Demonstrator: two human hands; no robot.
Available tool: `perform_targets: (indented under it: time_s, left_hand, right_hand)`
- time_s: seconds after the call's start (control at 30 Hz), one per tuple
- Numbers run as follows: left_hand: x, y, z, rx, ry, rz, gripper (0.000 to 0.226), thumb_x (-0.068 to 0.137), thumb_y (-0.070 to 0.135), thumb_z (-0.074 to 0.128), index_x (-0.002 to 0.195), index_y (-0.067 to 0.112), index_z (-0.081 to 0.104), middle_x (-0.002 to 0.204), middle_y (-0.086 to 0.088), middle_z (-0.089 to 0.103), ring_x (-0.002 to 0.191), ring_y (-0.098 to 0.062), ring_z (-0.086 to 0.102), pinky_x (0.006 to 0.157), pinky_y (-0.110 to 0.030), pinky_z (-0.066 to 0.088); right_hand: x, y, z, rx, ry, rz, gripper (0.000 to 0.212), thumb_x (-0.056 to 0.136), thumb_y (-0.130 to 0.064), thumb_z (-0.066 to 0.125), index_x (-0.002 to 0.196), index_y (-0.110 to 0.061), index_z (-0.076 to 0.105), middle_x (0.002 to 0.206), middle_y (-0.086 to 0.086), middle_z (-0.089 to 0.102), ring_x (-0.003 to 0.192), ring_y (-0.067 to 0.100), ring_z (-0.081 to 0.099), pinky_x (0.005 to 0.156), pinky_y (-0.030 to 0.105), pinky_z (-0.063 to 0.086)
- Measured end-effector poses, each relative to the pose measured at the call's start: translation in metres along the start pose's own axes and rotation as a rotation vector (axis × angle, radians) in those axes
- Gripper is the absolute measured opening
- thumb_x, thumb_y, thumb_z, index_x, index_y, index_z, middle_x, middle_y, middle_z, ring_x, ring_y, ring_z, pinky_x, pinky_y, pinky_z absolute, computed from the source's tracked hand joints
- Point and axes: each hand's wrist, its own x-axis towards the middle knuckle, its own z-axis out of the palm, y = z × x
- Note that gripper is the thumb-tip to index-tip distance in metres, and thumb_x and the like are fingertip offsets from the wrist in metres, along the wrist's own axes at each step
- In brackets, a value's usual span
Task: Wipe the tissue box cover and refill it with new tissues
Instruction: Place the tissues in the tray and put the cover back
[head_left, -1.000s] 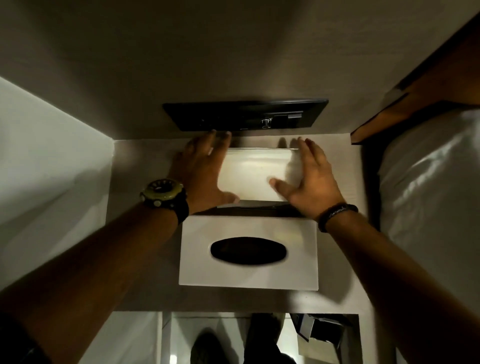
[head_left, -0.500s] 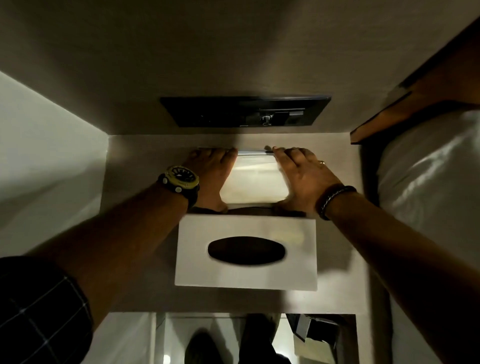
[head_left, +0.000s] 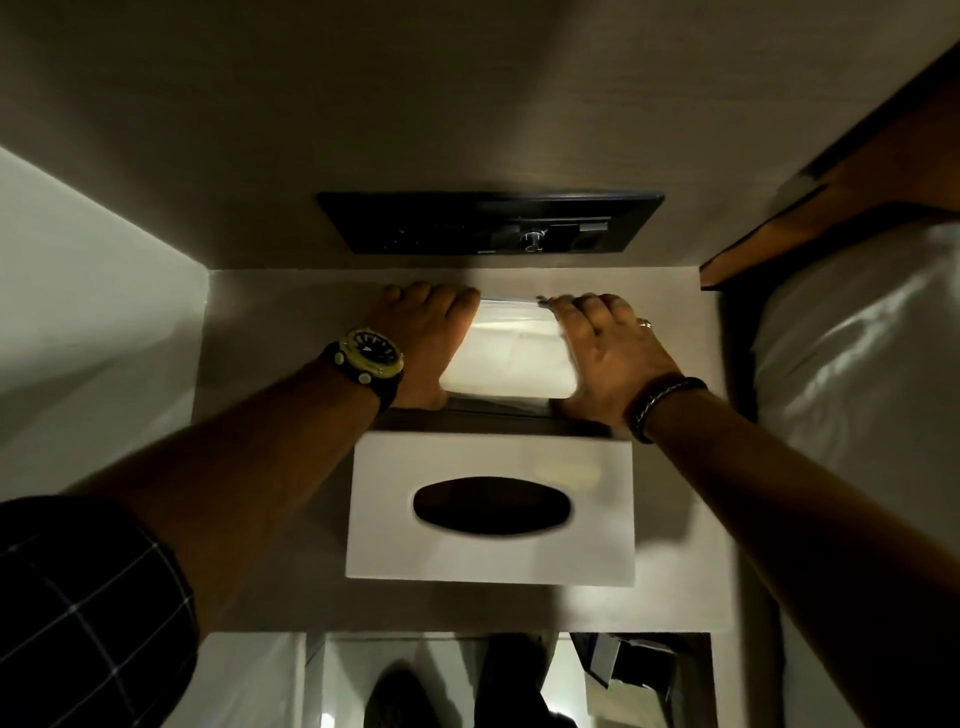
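Note:
A white tissue box cover (head_left: 488, 452) with a dark oval slot lies flat on the bedside table (head_left: 260, 467), near me. Behind it sits a white plastic-wrapped tissue pack (head_left: 511, 351). My left hand (head_left: 423, 338), with a watch on the wrist, grips the pack's left end. My right hand (head_left: 605, 348), wearing a ring and a braided bracelet, grips its right end. Fingers of both hands curl over the pack's far edge. A dark base lies under the pack, mostly hidden.
A black switch panel (head_left: 488, 223) with a knob is set in the wall right behind the table. A bed with white linen (head_left: 857, 353) lies at the right, a white wall (head_left: 78, 312) at the left. Floor and my shoes show below the table's front edge.
Both hands slid from lying flat on top of the pack to clasping its two ends, fingers wrapped over the far edge. The cover has not moved.

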Motion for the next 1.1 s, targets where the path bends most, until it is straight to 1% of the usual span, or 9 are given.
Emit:
perform_targets:
  time_s: [0.23,0.37,0.53,0.67,0.7,0.77,0.83,0.9,1.1]
  left_hand:
    - [0.001,-0.007,0.0,0.028,0.026,0.026,0.124,0.055,0.054,0.081,0.149,0.013,0.012,0.145,-0.012,0.037,0.125,-0.036,0.043,0.1,-0.051,0.038]
    - [-0.013,-0.012,-0.005,0.061,0.029,0.006,0.136,0.053,0.061,0.08,0.15,0.015,-0.003,0.15,-0.013,0.027,0.13,-0.037,0.037,0.101,-0.052,0.036]
    - [-0.049,-0.023,-0.012,-0.282,-0.05,-0.217,0.136,0.061,0.05,0.083,0.15,0.018,-0.015,0.162,-0.01,0.002,0.146,-0.035,0.013,0.113,-0.057,0.026]
    - [-0.092,-0.011,-0.005,-0.857,0.021,-0.689,0.106,0.076,0.043,0.077,0.153,0.014,0.01,0.16,-0.012,0.017,0.145,-0.032,0.02,0.116,-0.047,0.026]
    - [-0.103,-0.004,-0.001,-1.041,0.025,-0.835,0.093,0.079,0.046,0.072,0.15,0.014,0.021,0.157,-0.012,0.027,0.141,-0.032,0.03,0.112,-0.045,0.032]
    - [-0.124,0.015,0.012,-1.349,-0.002,-0.991,0.058,0.085,0.052,0.062,0.131,0.018,0.051,0.139,-0.011,0.052,0.121,-0.03,0.052,0.101,-0.043,0.043]
    - [-0.14,0.044,0.02,-1.532,-0.072,-0.977,0.044,0.09,0.053,0.053,0.118,0.019,0.061,0.124,-0.01,0.063,0.108,-0.028,0.06,0.099,-0.046,0.047]
    - [-0.151,0.069,0.026,-1.612,-0.068,-0.981,0.05,0.093,0.049,0.051,0.133,0.018,0.052,0.132,-0.011,0.058,0.117,-0.032,0.056,0.102,-0.05,0.045]
    - [-0.182,0.088,0.032,-1.66,0.1,-0.977,0.036,0.098,0.028,0.051,0.133,0.021,0.052,0.124,-0.01,0.063,0.106,-0.03,0.062,0.095,-0.051,0.051]
  right_hand:
    - [-0.005,0.001,0.001,0.036,0.026,-0.005,0.12,0.059,-0.062,0.075,0.148,-0.026,0.002,0.148,0.011,0.033,0.136,0.034,0.028,0.111,0.05,0.03]
    - [-0.012,0.005,-0.005,0.119,-0.016,0.042,0.13,0.059,-0.063,0.077,0.149,-0.027,-0.01,0.16,0.01,0.011,0.147,0.034,0.008,0.116,0.044,0.013]
    - [-0.042,0.013,-0.024,0.205,-0.017,0.157,0.134,0.061,-0.053,0.082,0.151,-0.024,-0.013,0.163,0.006,-0.004,0.149,0.027,-0.004,0.117,0.039,0.003]
    - [-0.096,0.0,-0.023,0.549,0.155,0.501,0.089,0.074,-0.043,0.077,0.146,-0.017,0.031,0.147,0.014,0.039,0.129,0.029,0.044,0.106,0.042,0.039]
    - [-0.111,-0.01,-0.018,0.685,0.188,0.59,0.068,0.077,-0.046,0.073,0.134,-0.021,0.046,0.132,0.012,0.053,0.111,0.02,0.056,0.093,0.036,0.049]
    - [-0.136,-0.034,-0.004,0.894,0.222,0.693,0.03,0.081,-0.054,0.061,0.095,-0.028,0.058,0.095,0.0,0.065,0.081,0.004,0.059,0.068,0.023,0.046]
    - [-0.151,-0.058,0.012,0.983,0.158,0.706,0.047,0.081,-0.062,0.049,0.081,-0.016,0.06,0.077,0.003,0.064,0.073,0.016,0.06,0.064,0.027,0.045]
    - [-0.159,-0.075,0.027,1.007,0.139,0.718,0.053,0.081,-0.063,0.046,0.08,-0.01,0.055,0.075,0.008,0.059,0.073,0.024,0.056,0.063,0.031,0.042]
    - [-0.175,-0.089,0.029,0.982,0.221,0.728,0.024,0.092,-0.045,0.053,0.086,-0.021,0.048,0.087,0.004,0.056,0.086,0.027,0.055,0.073,0.036,0.046]
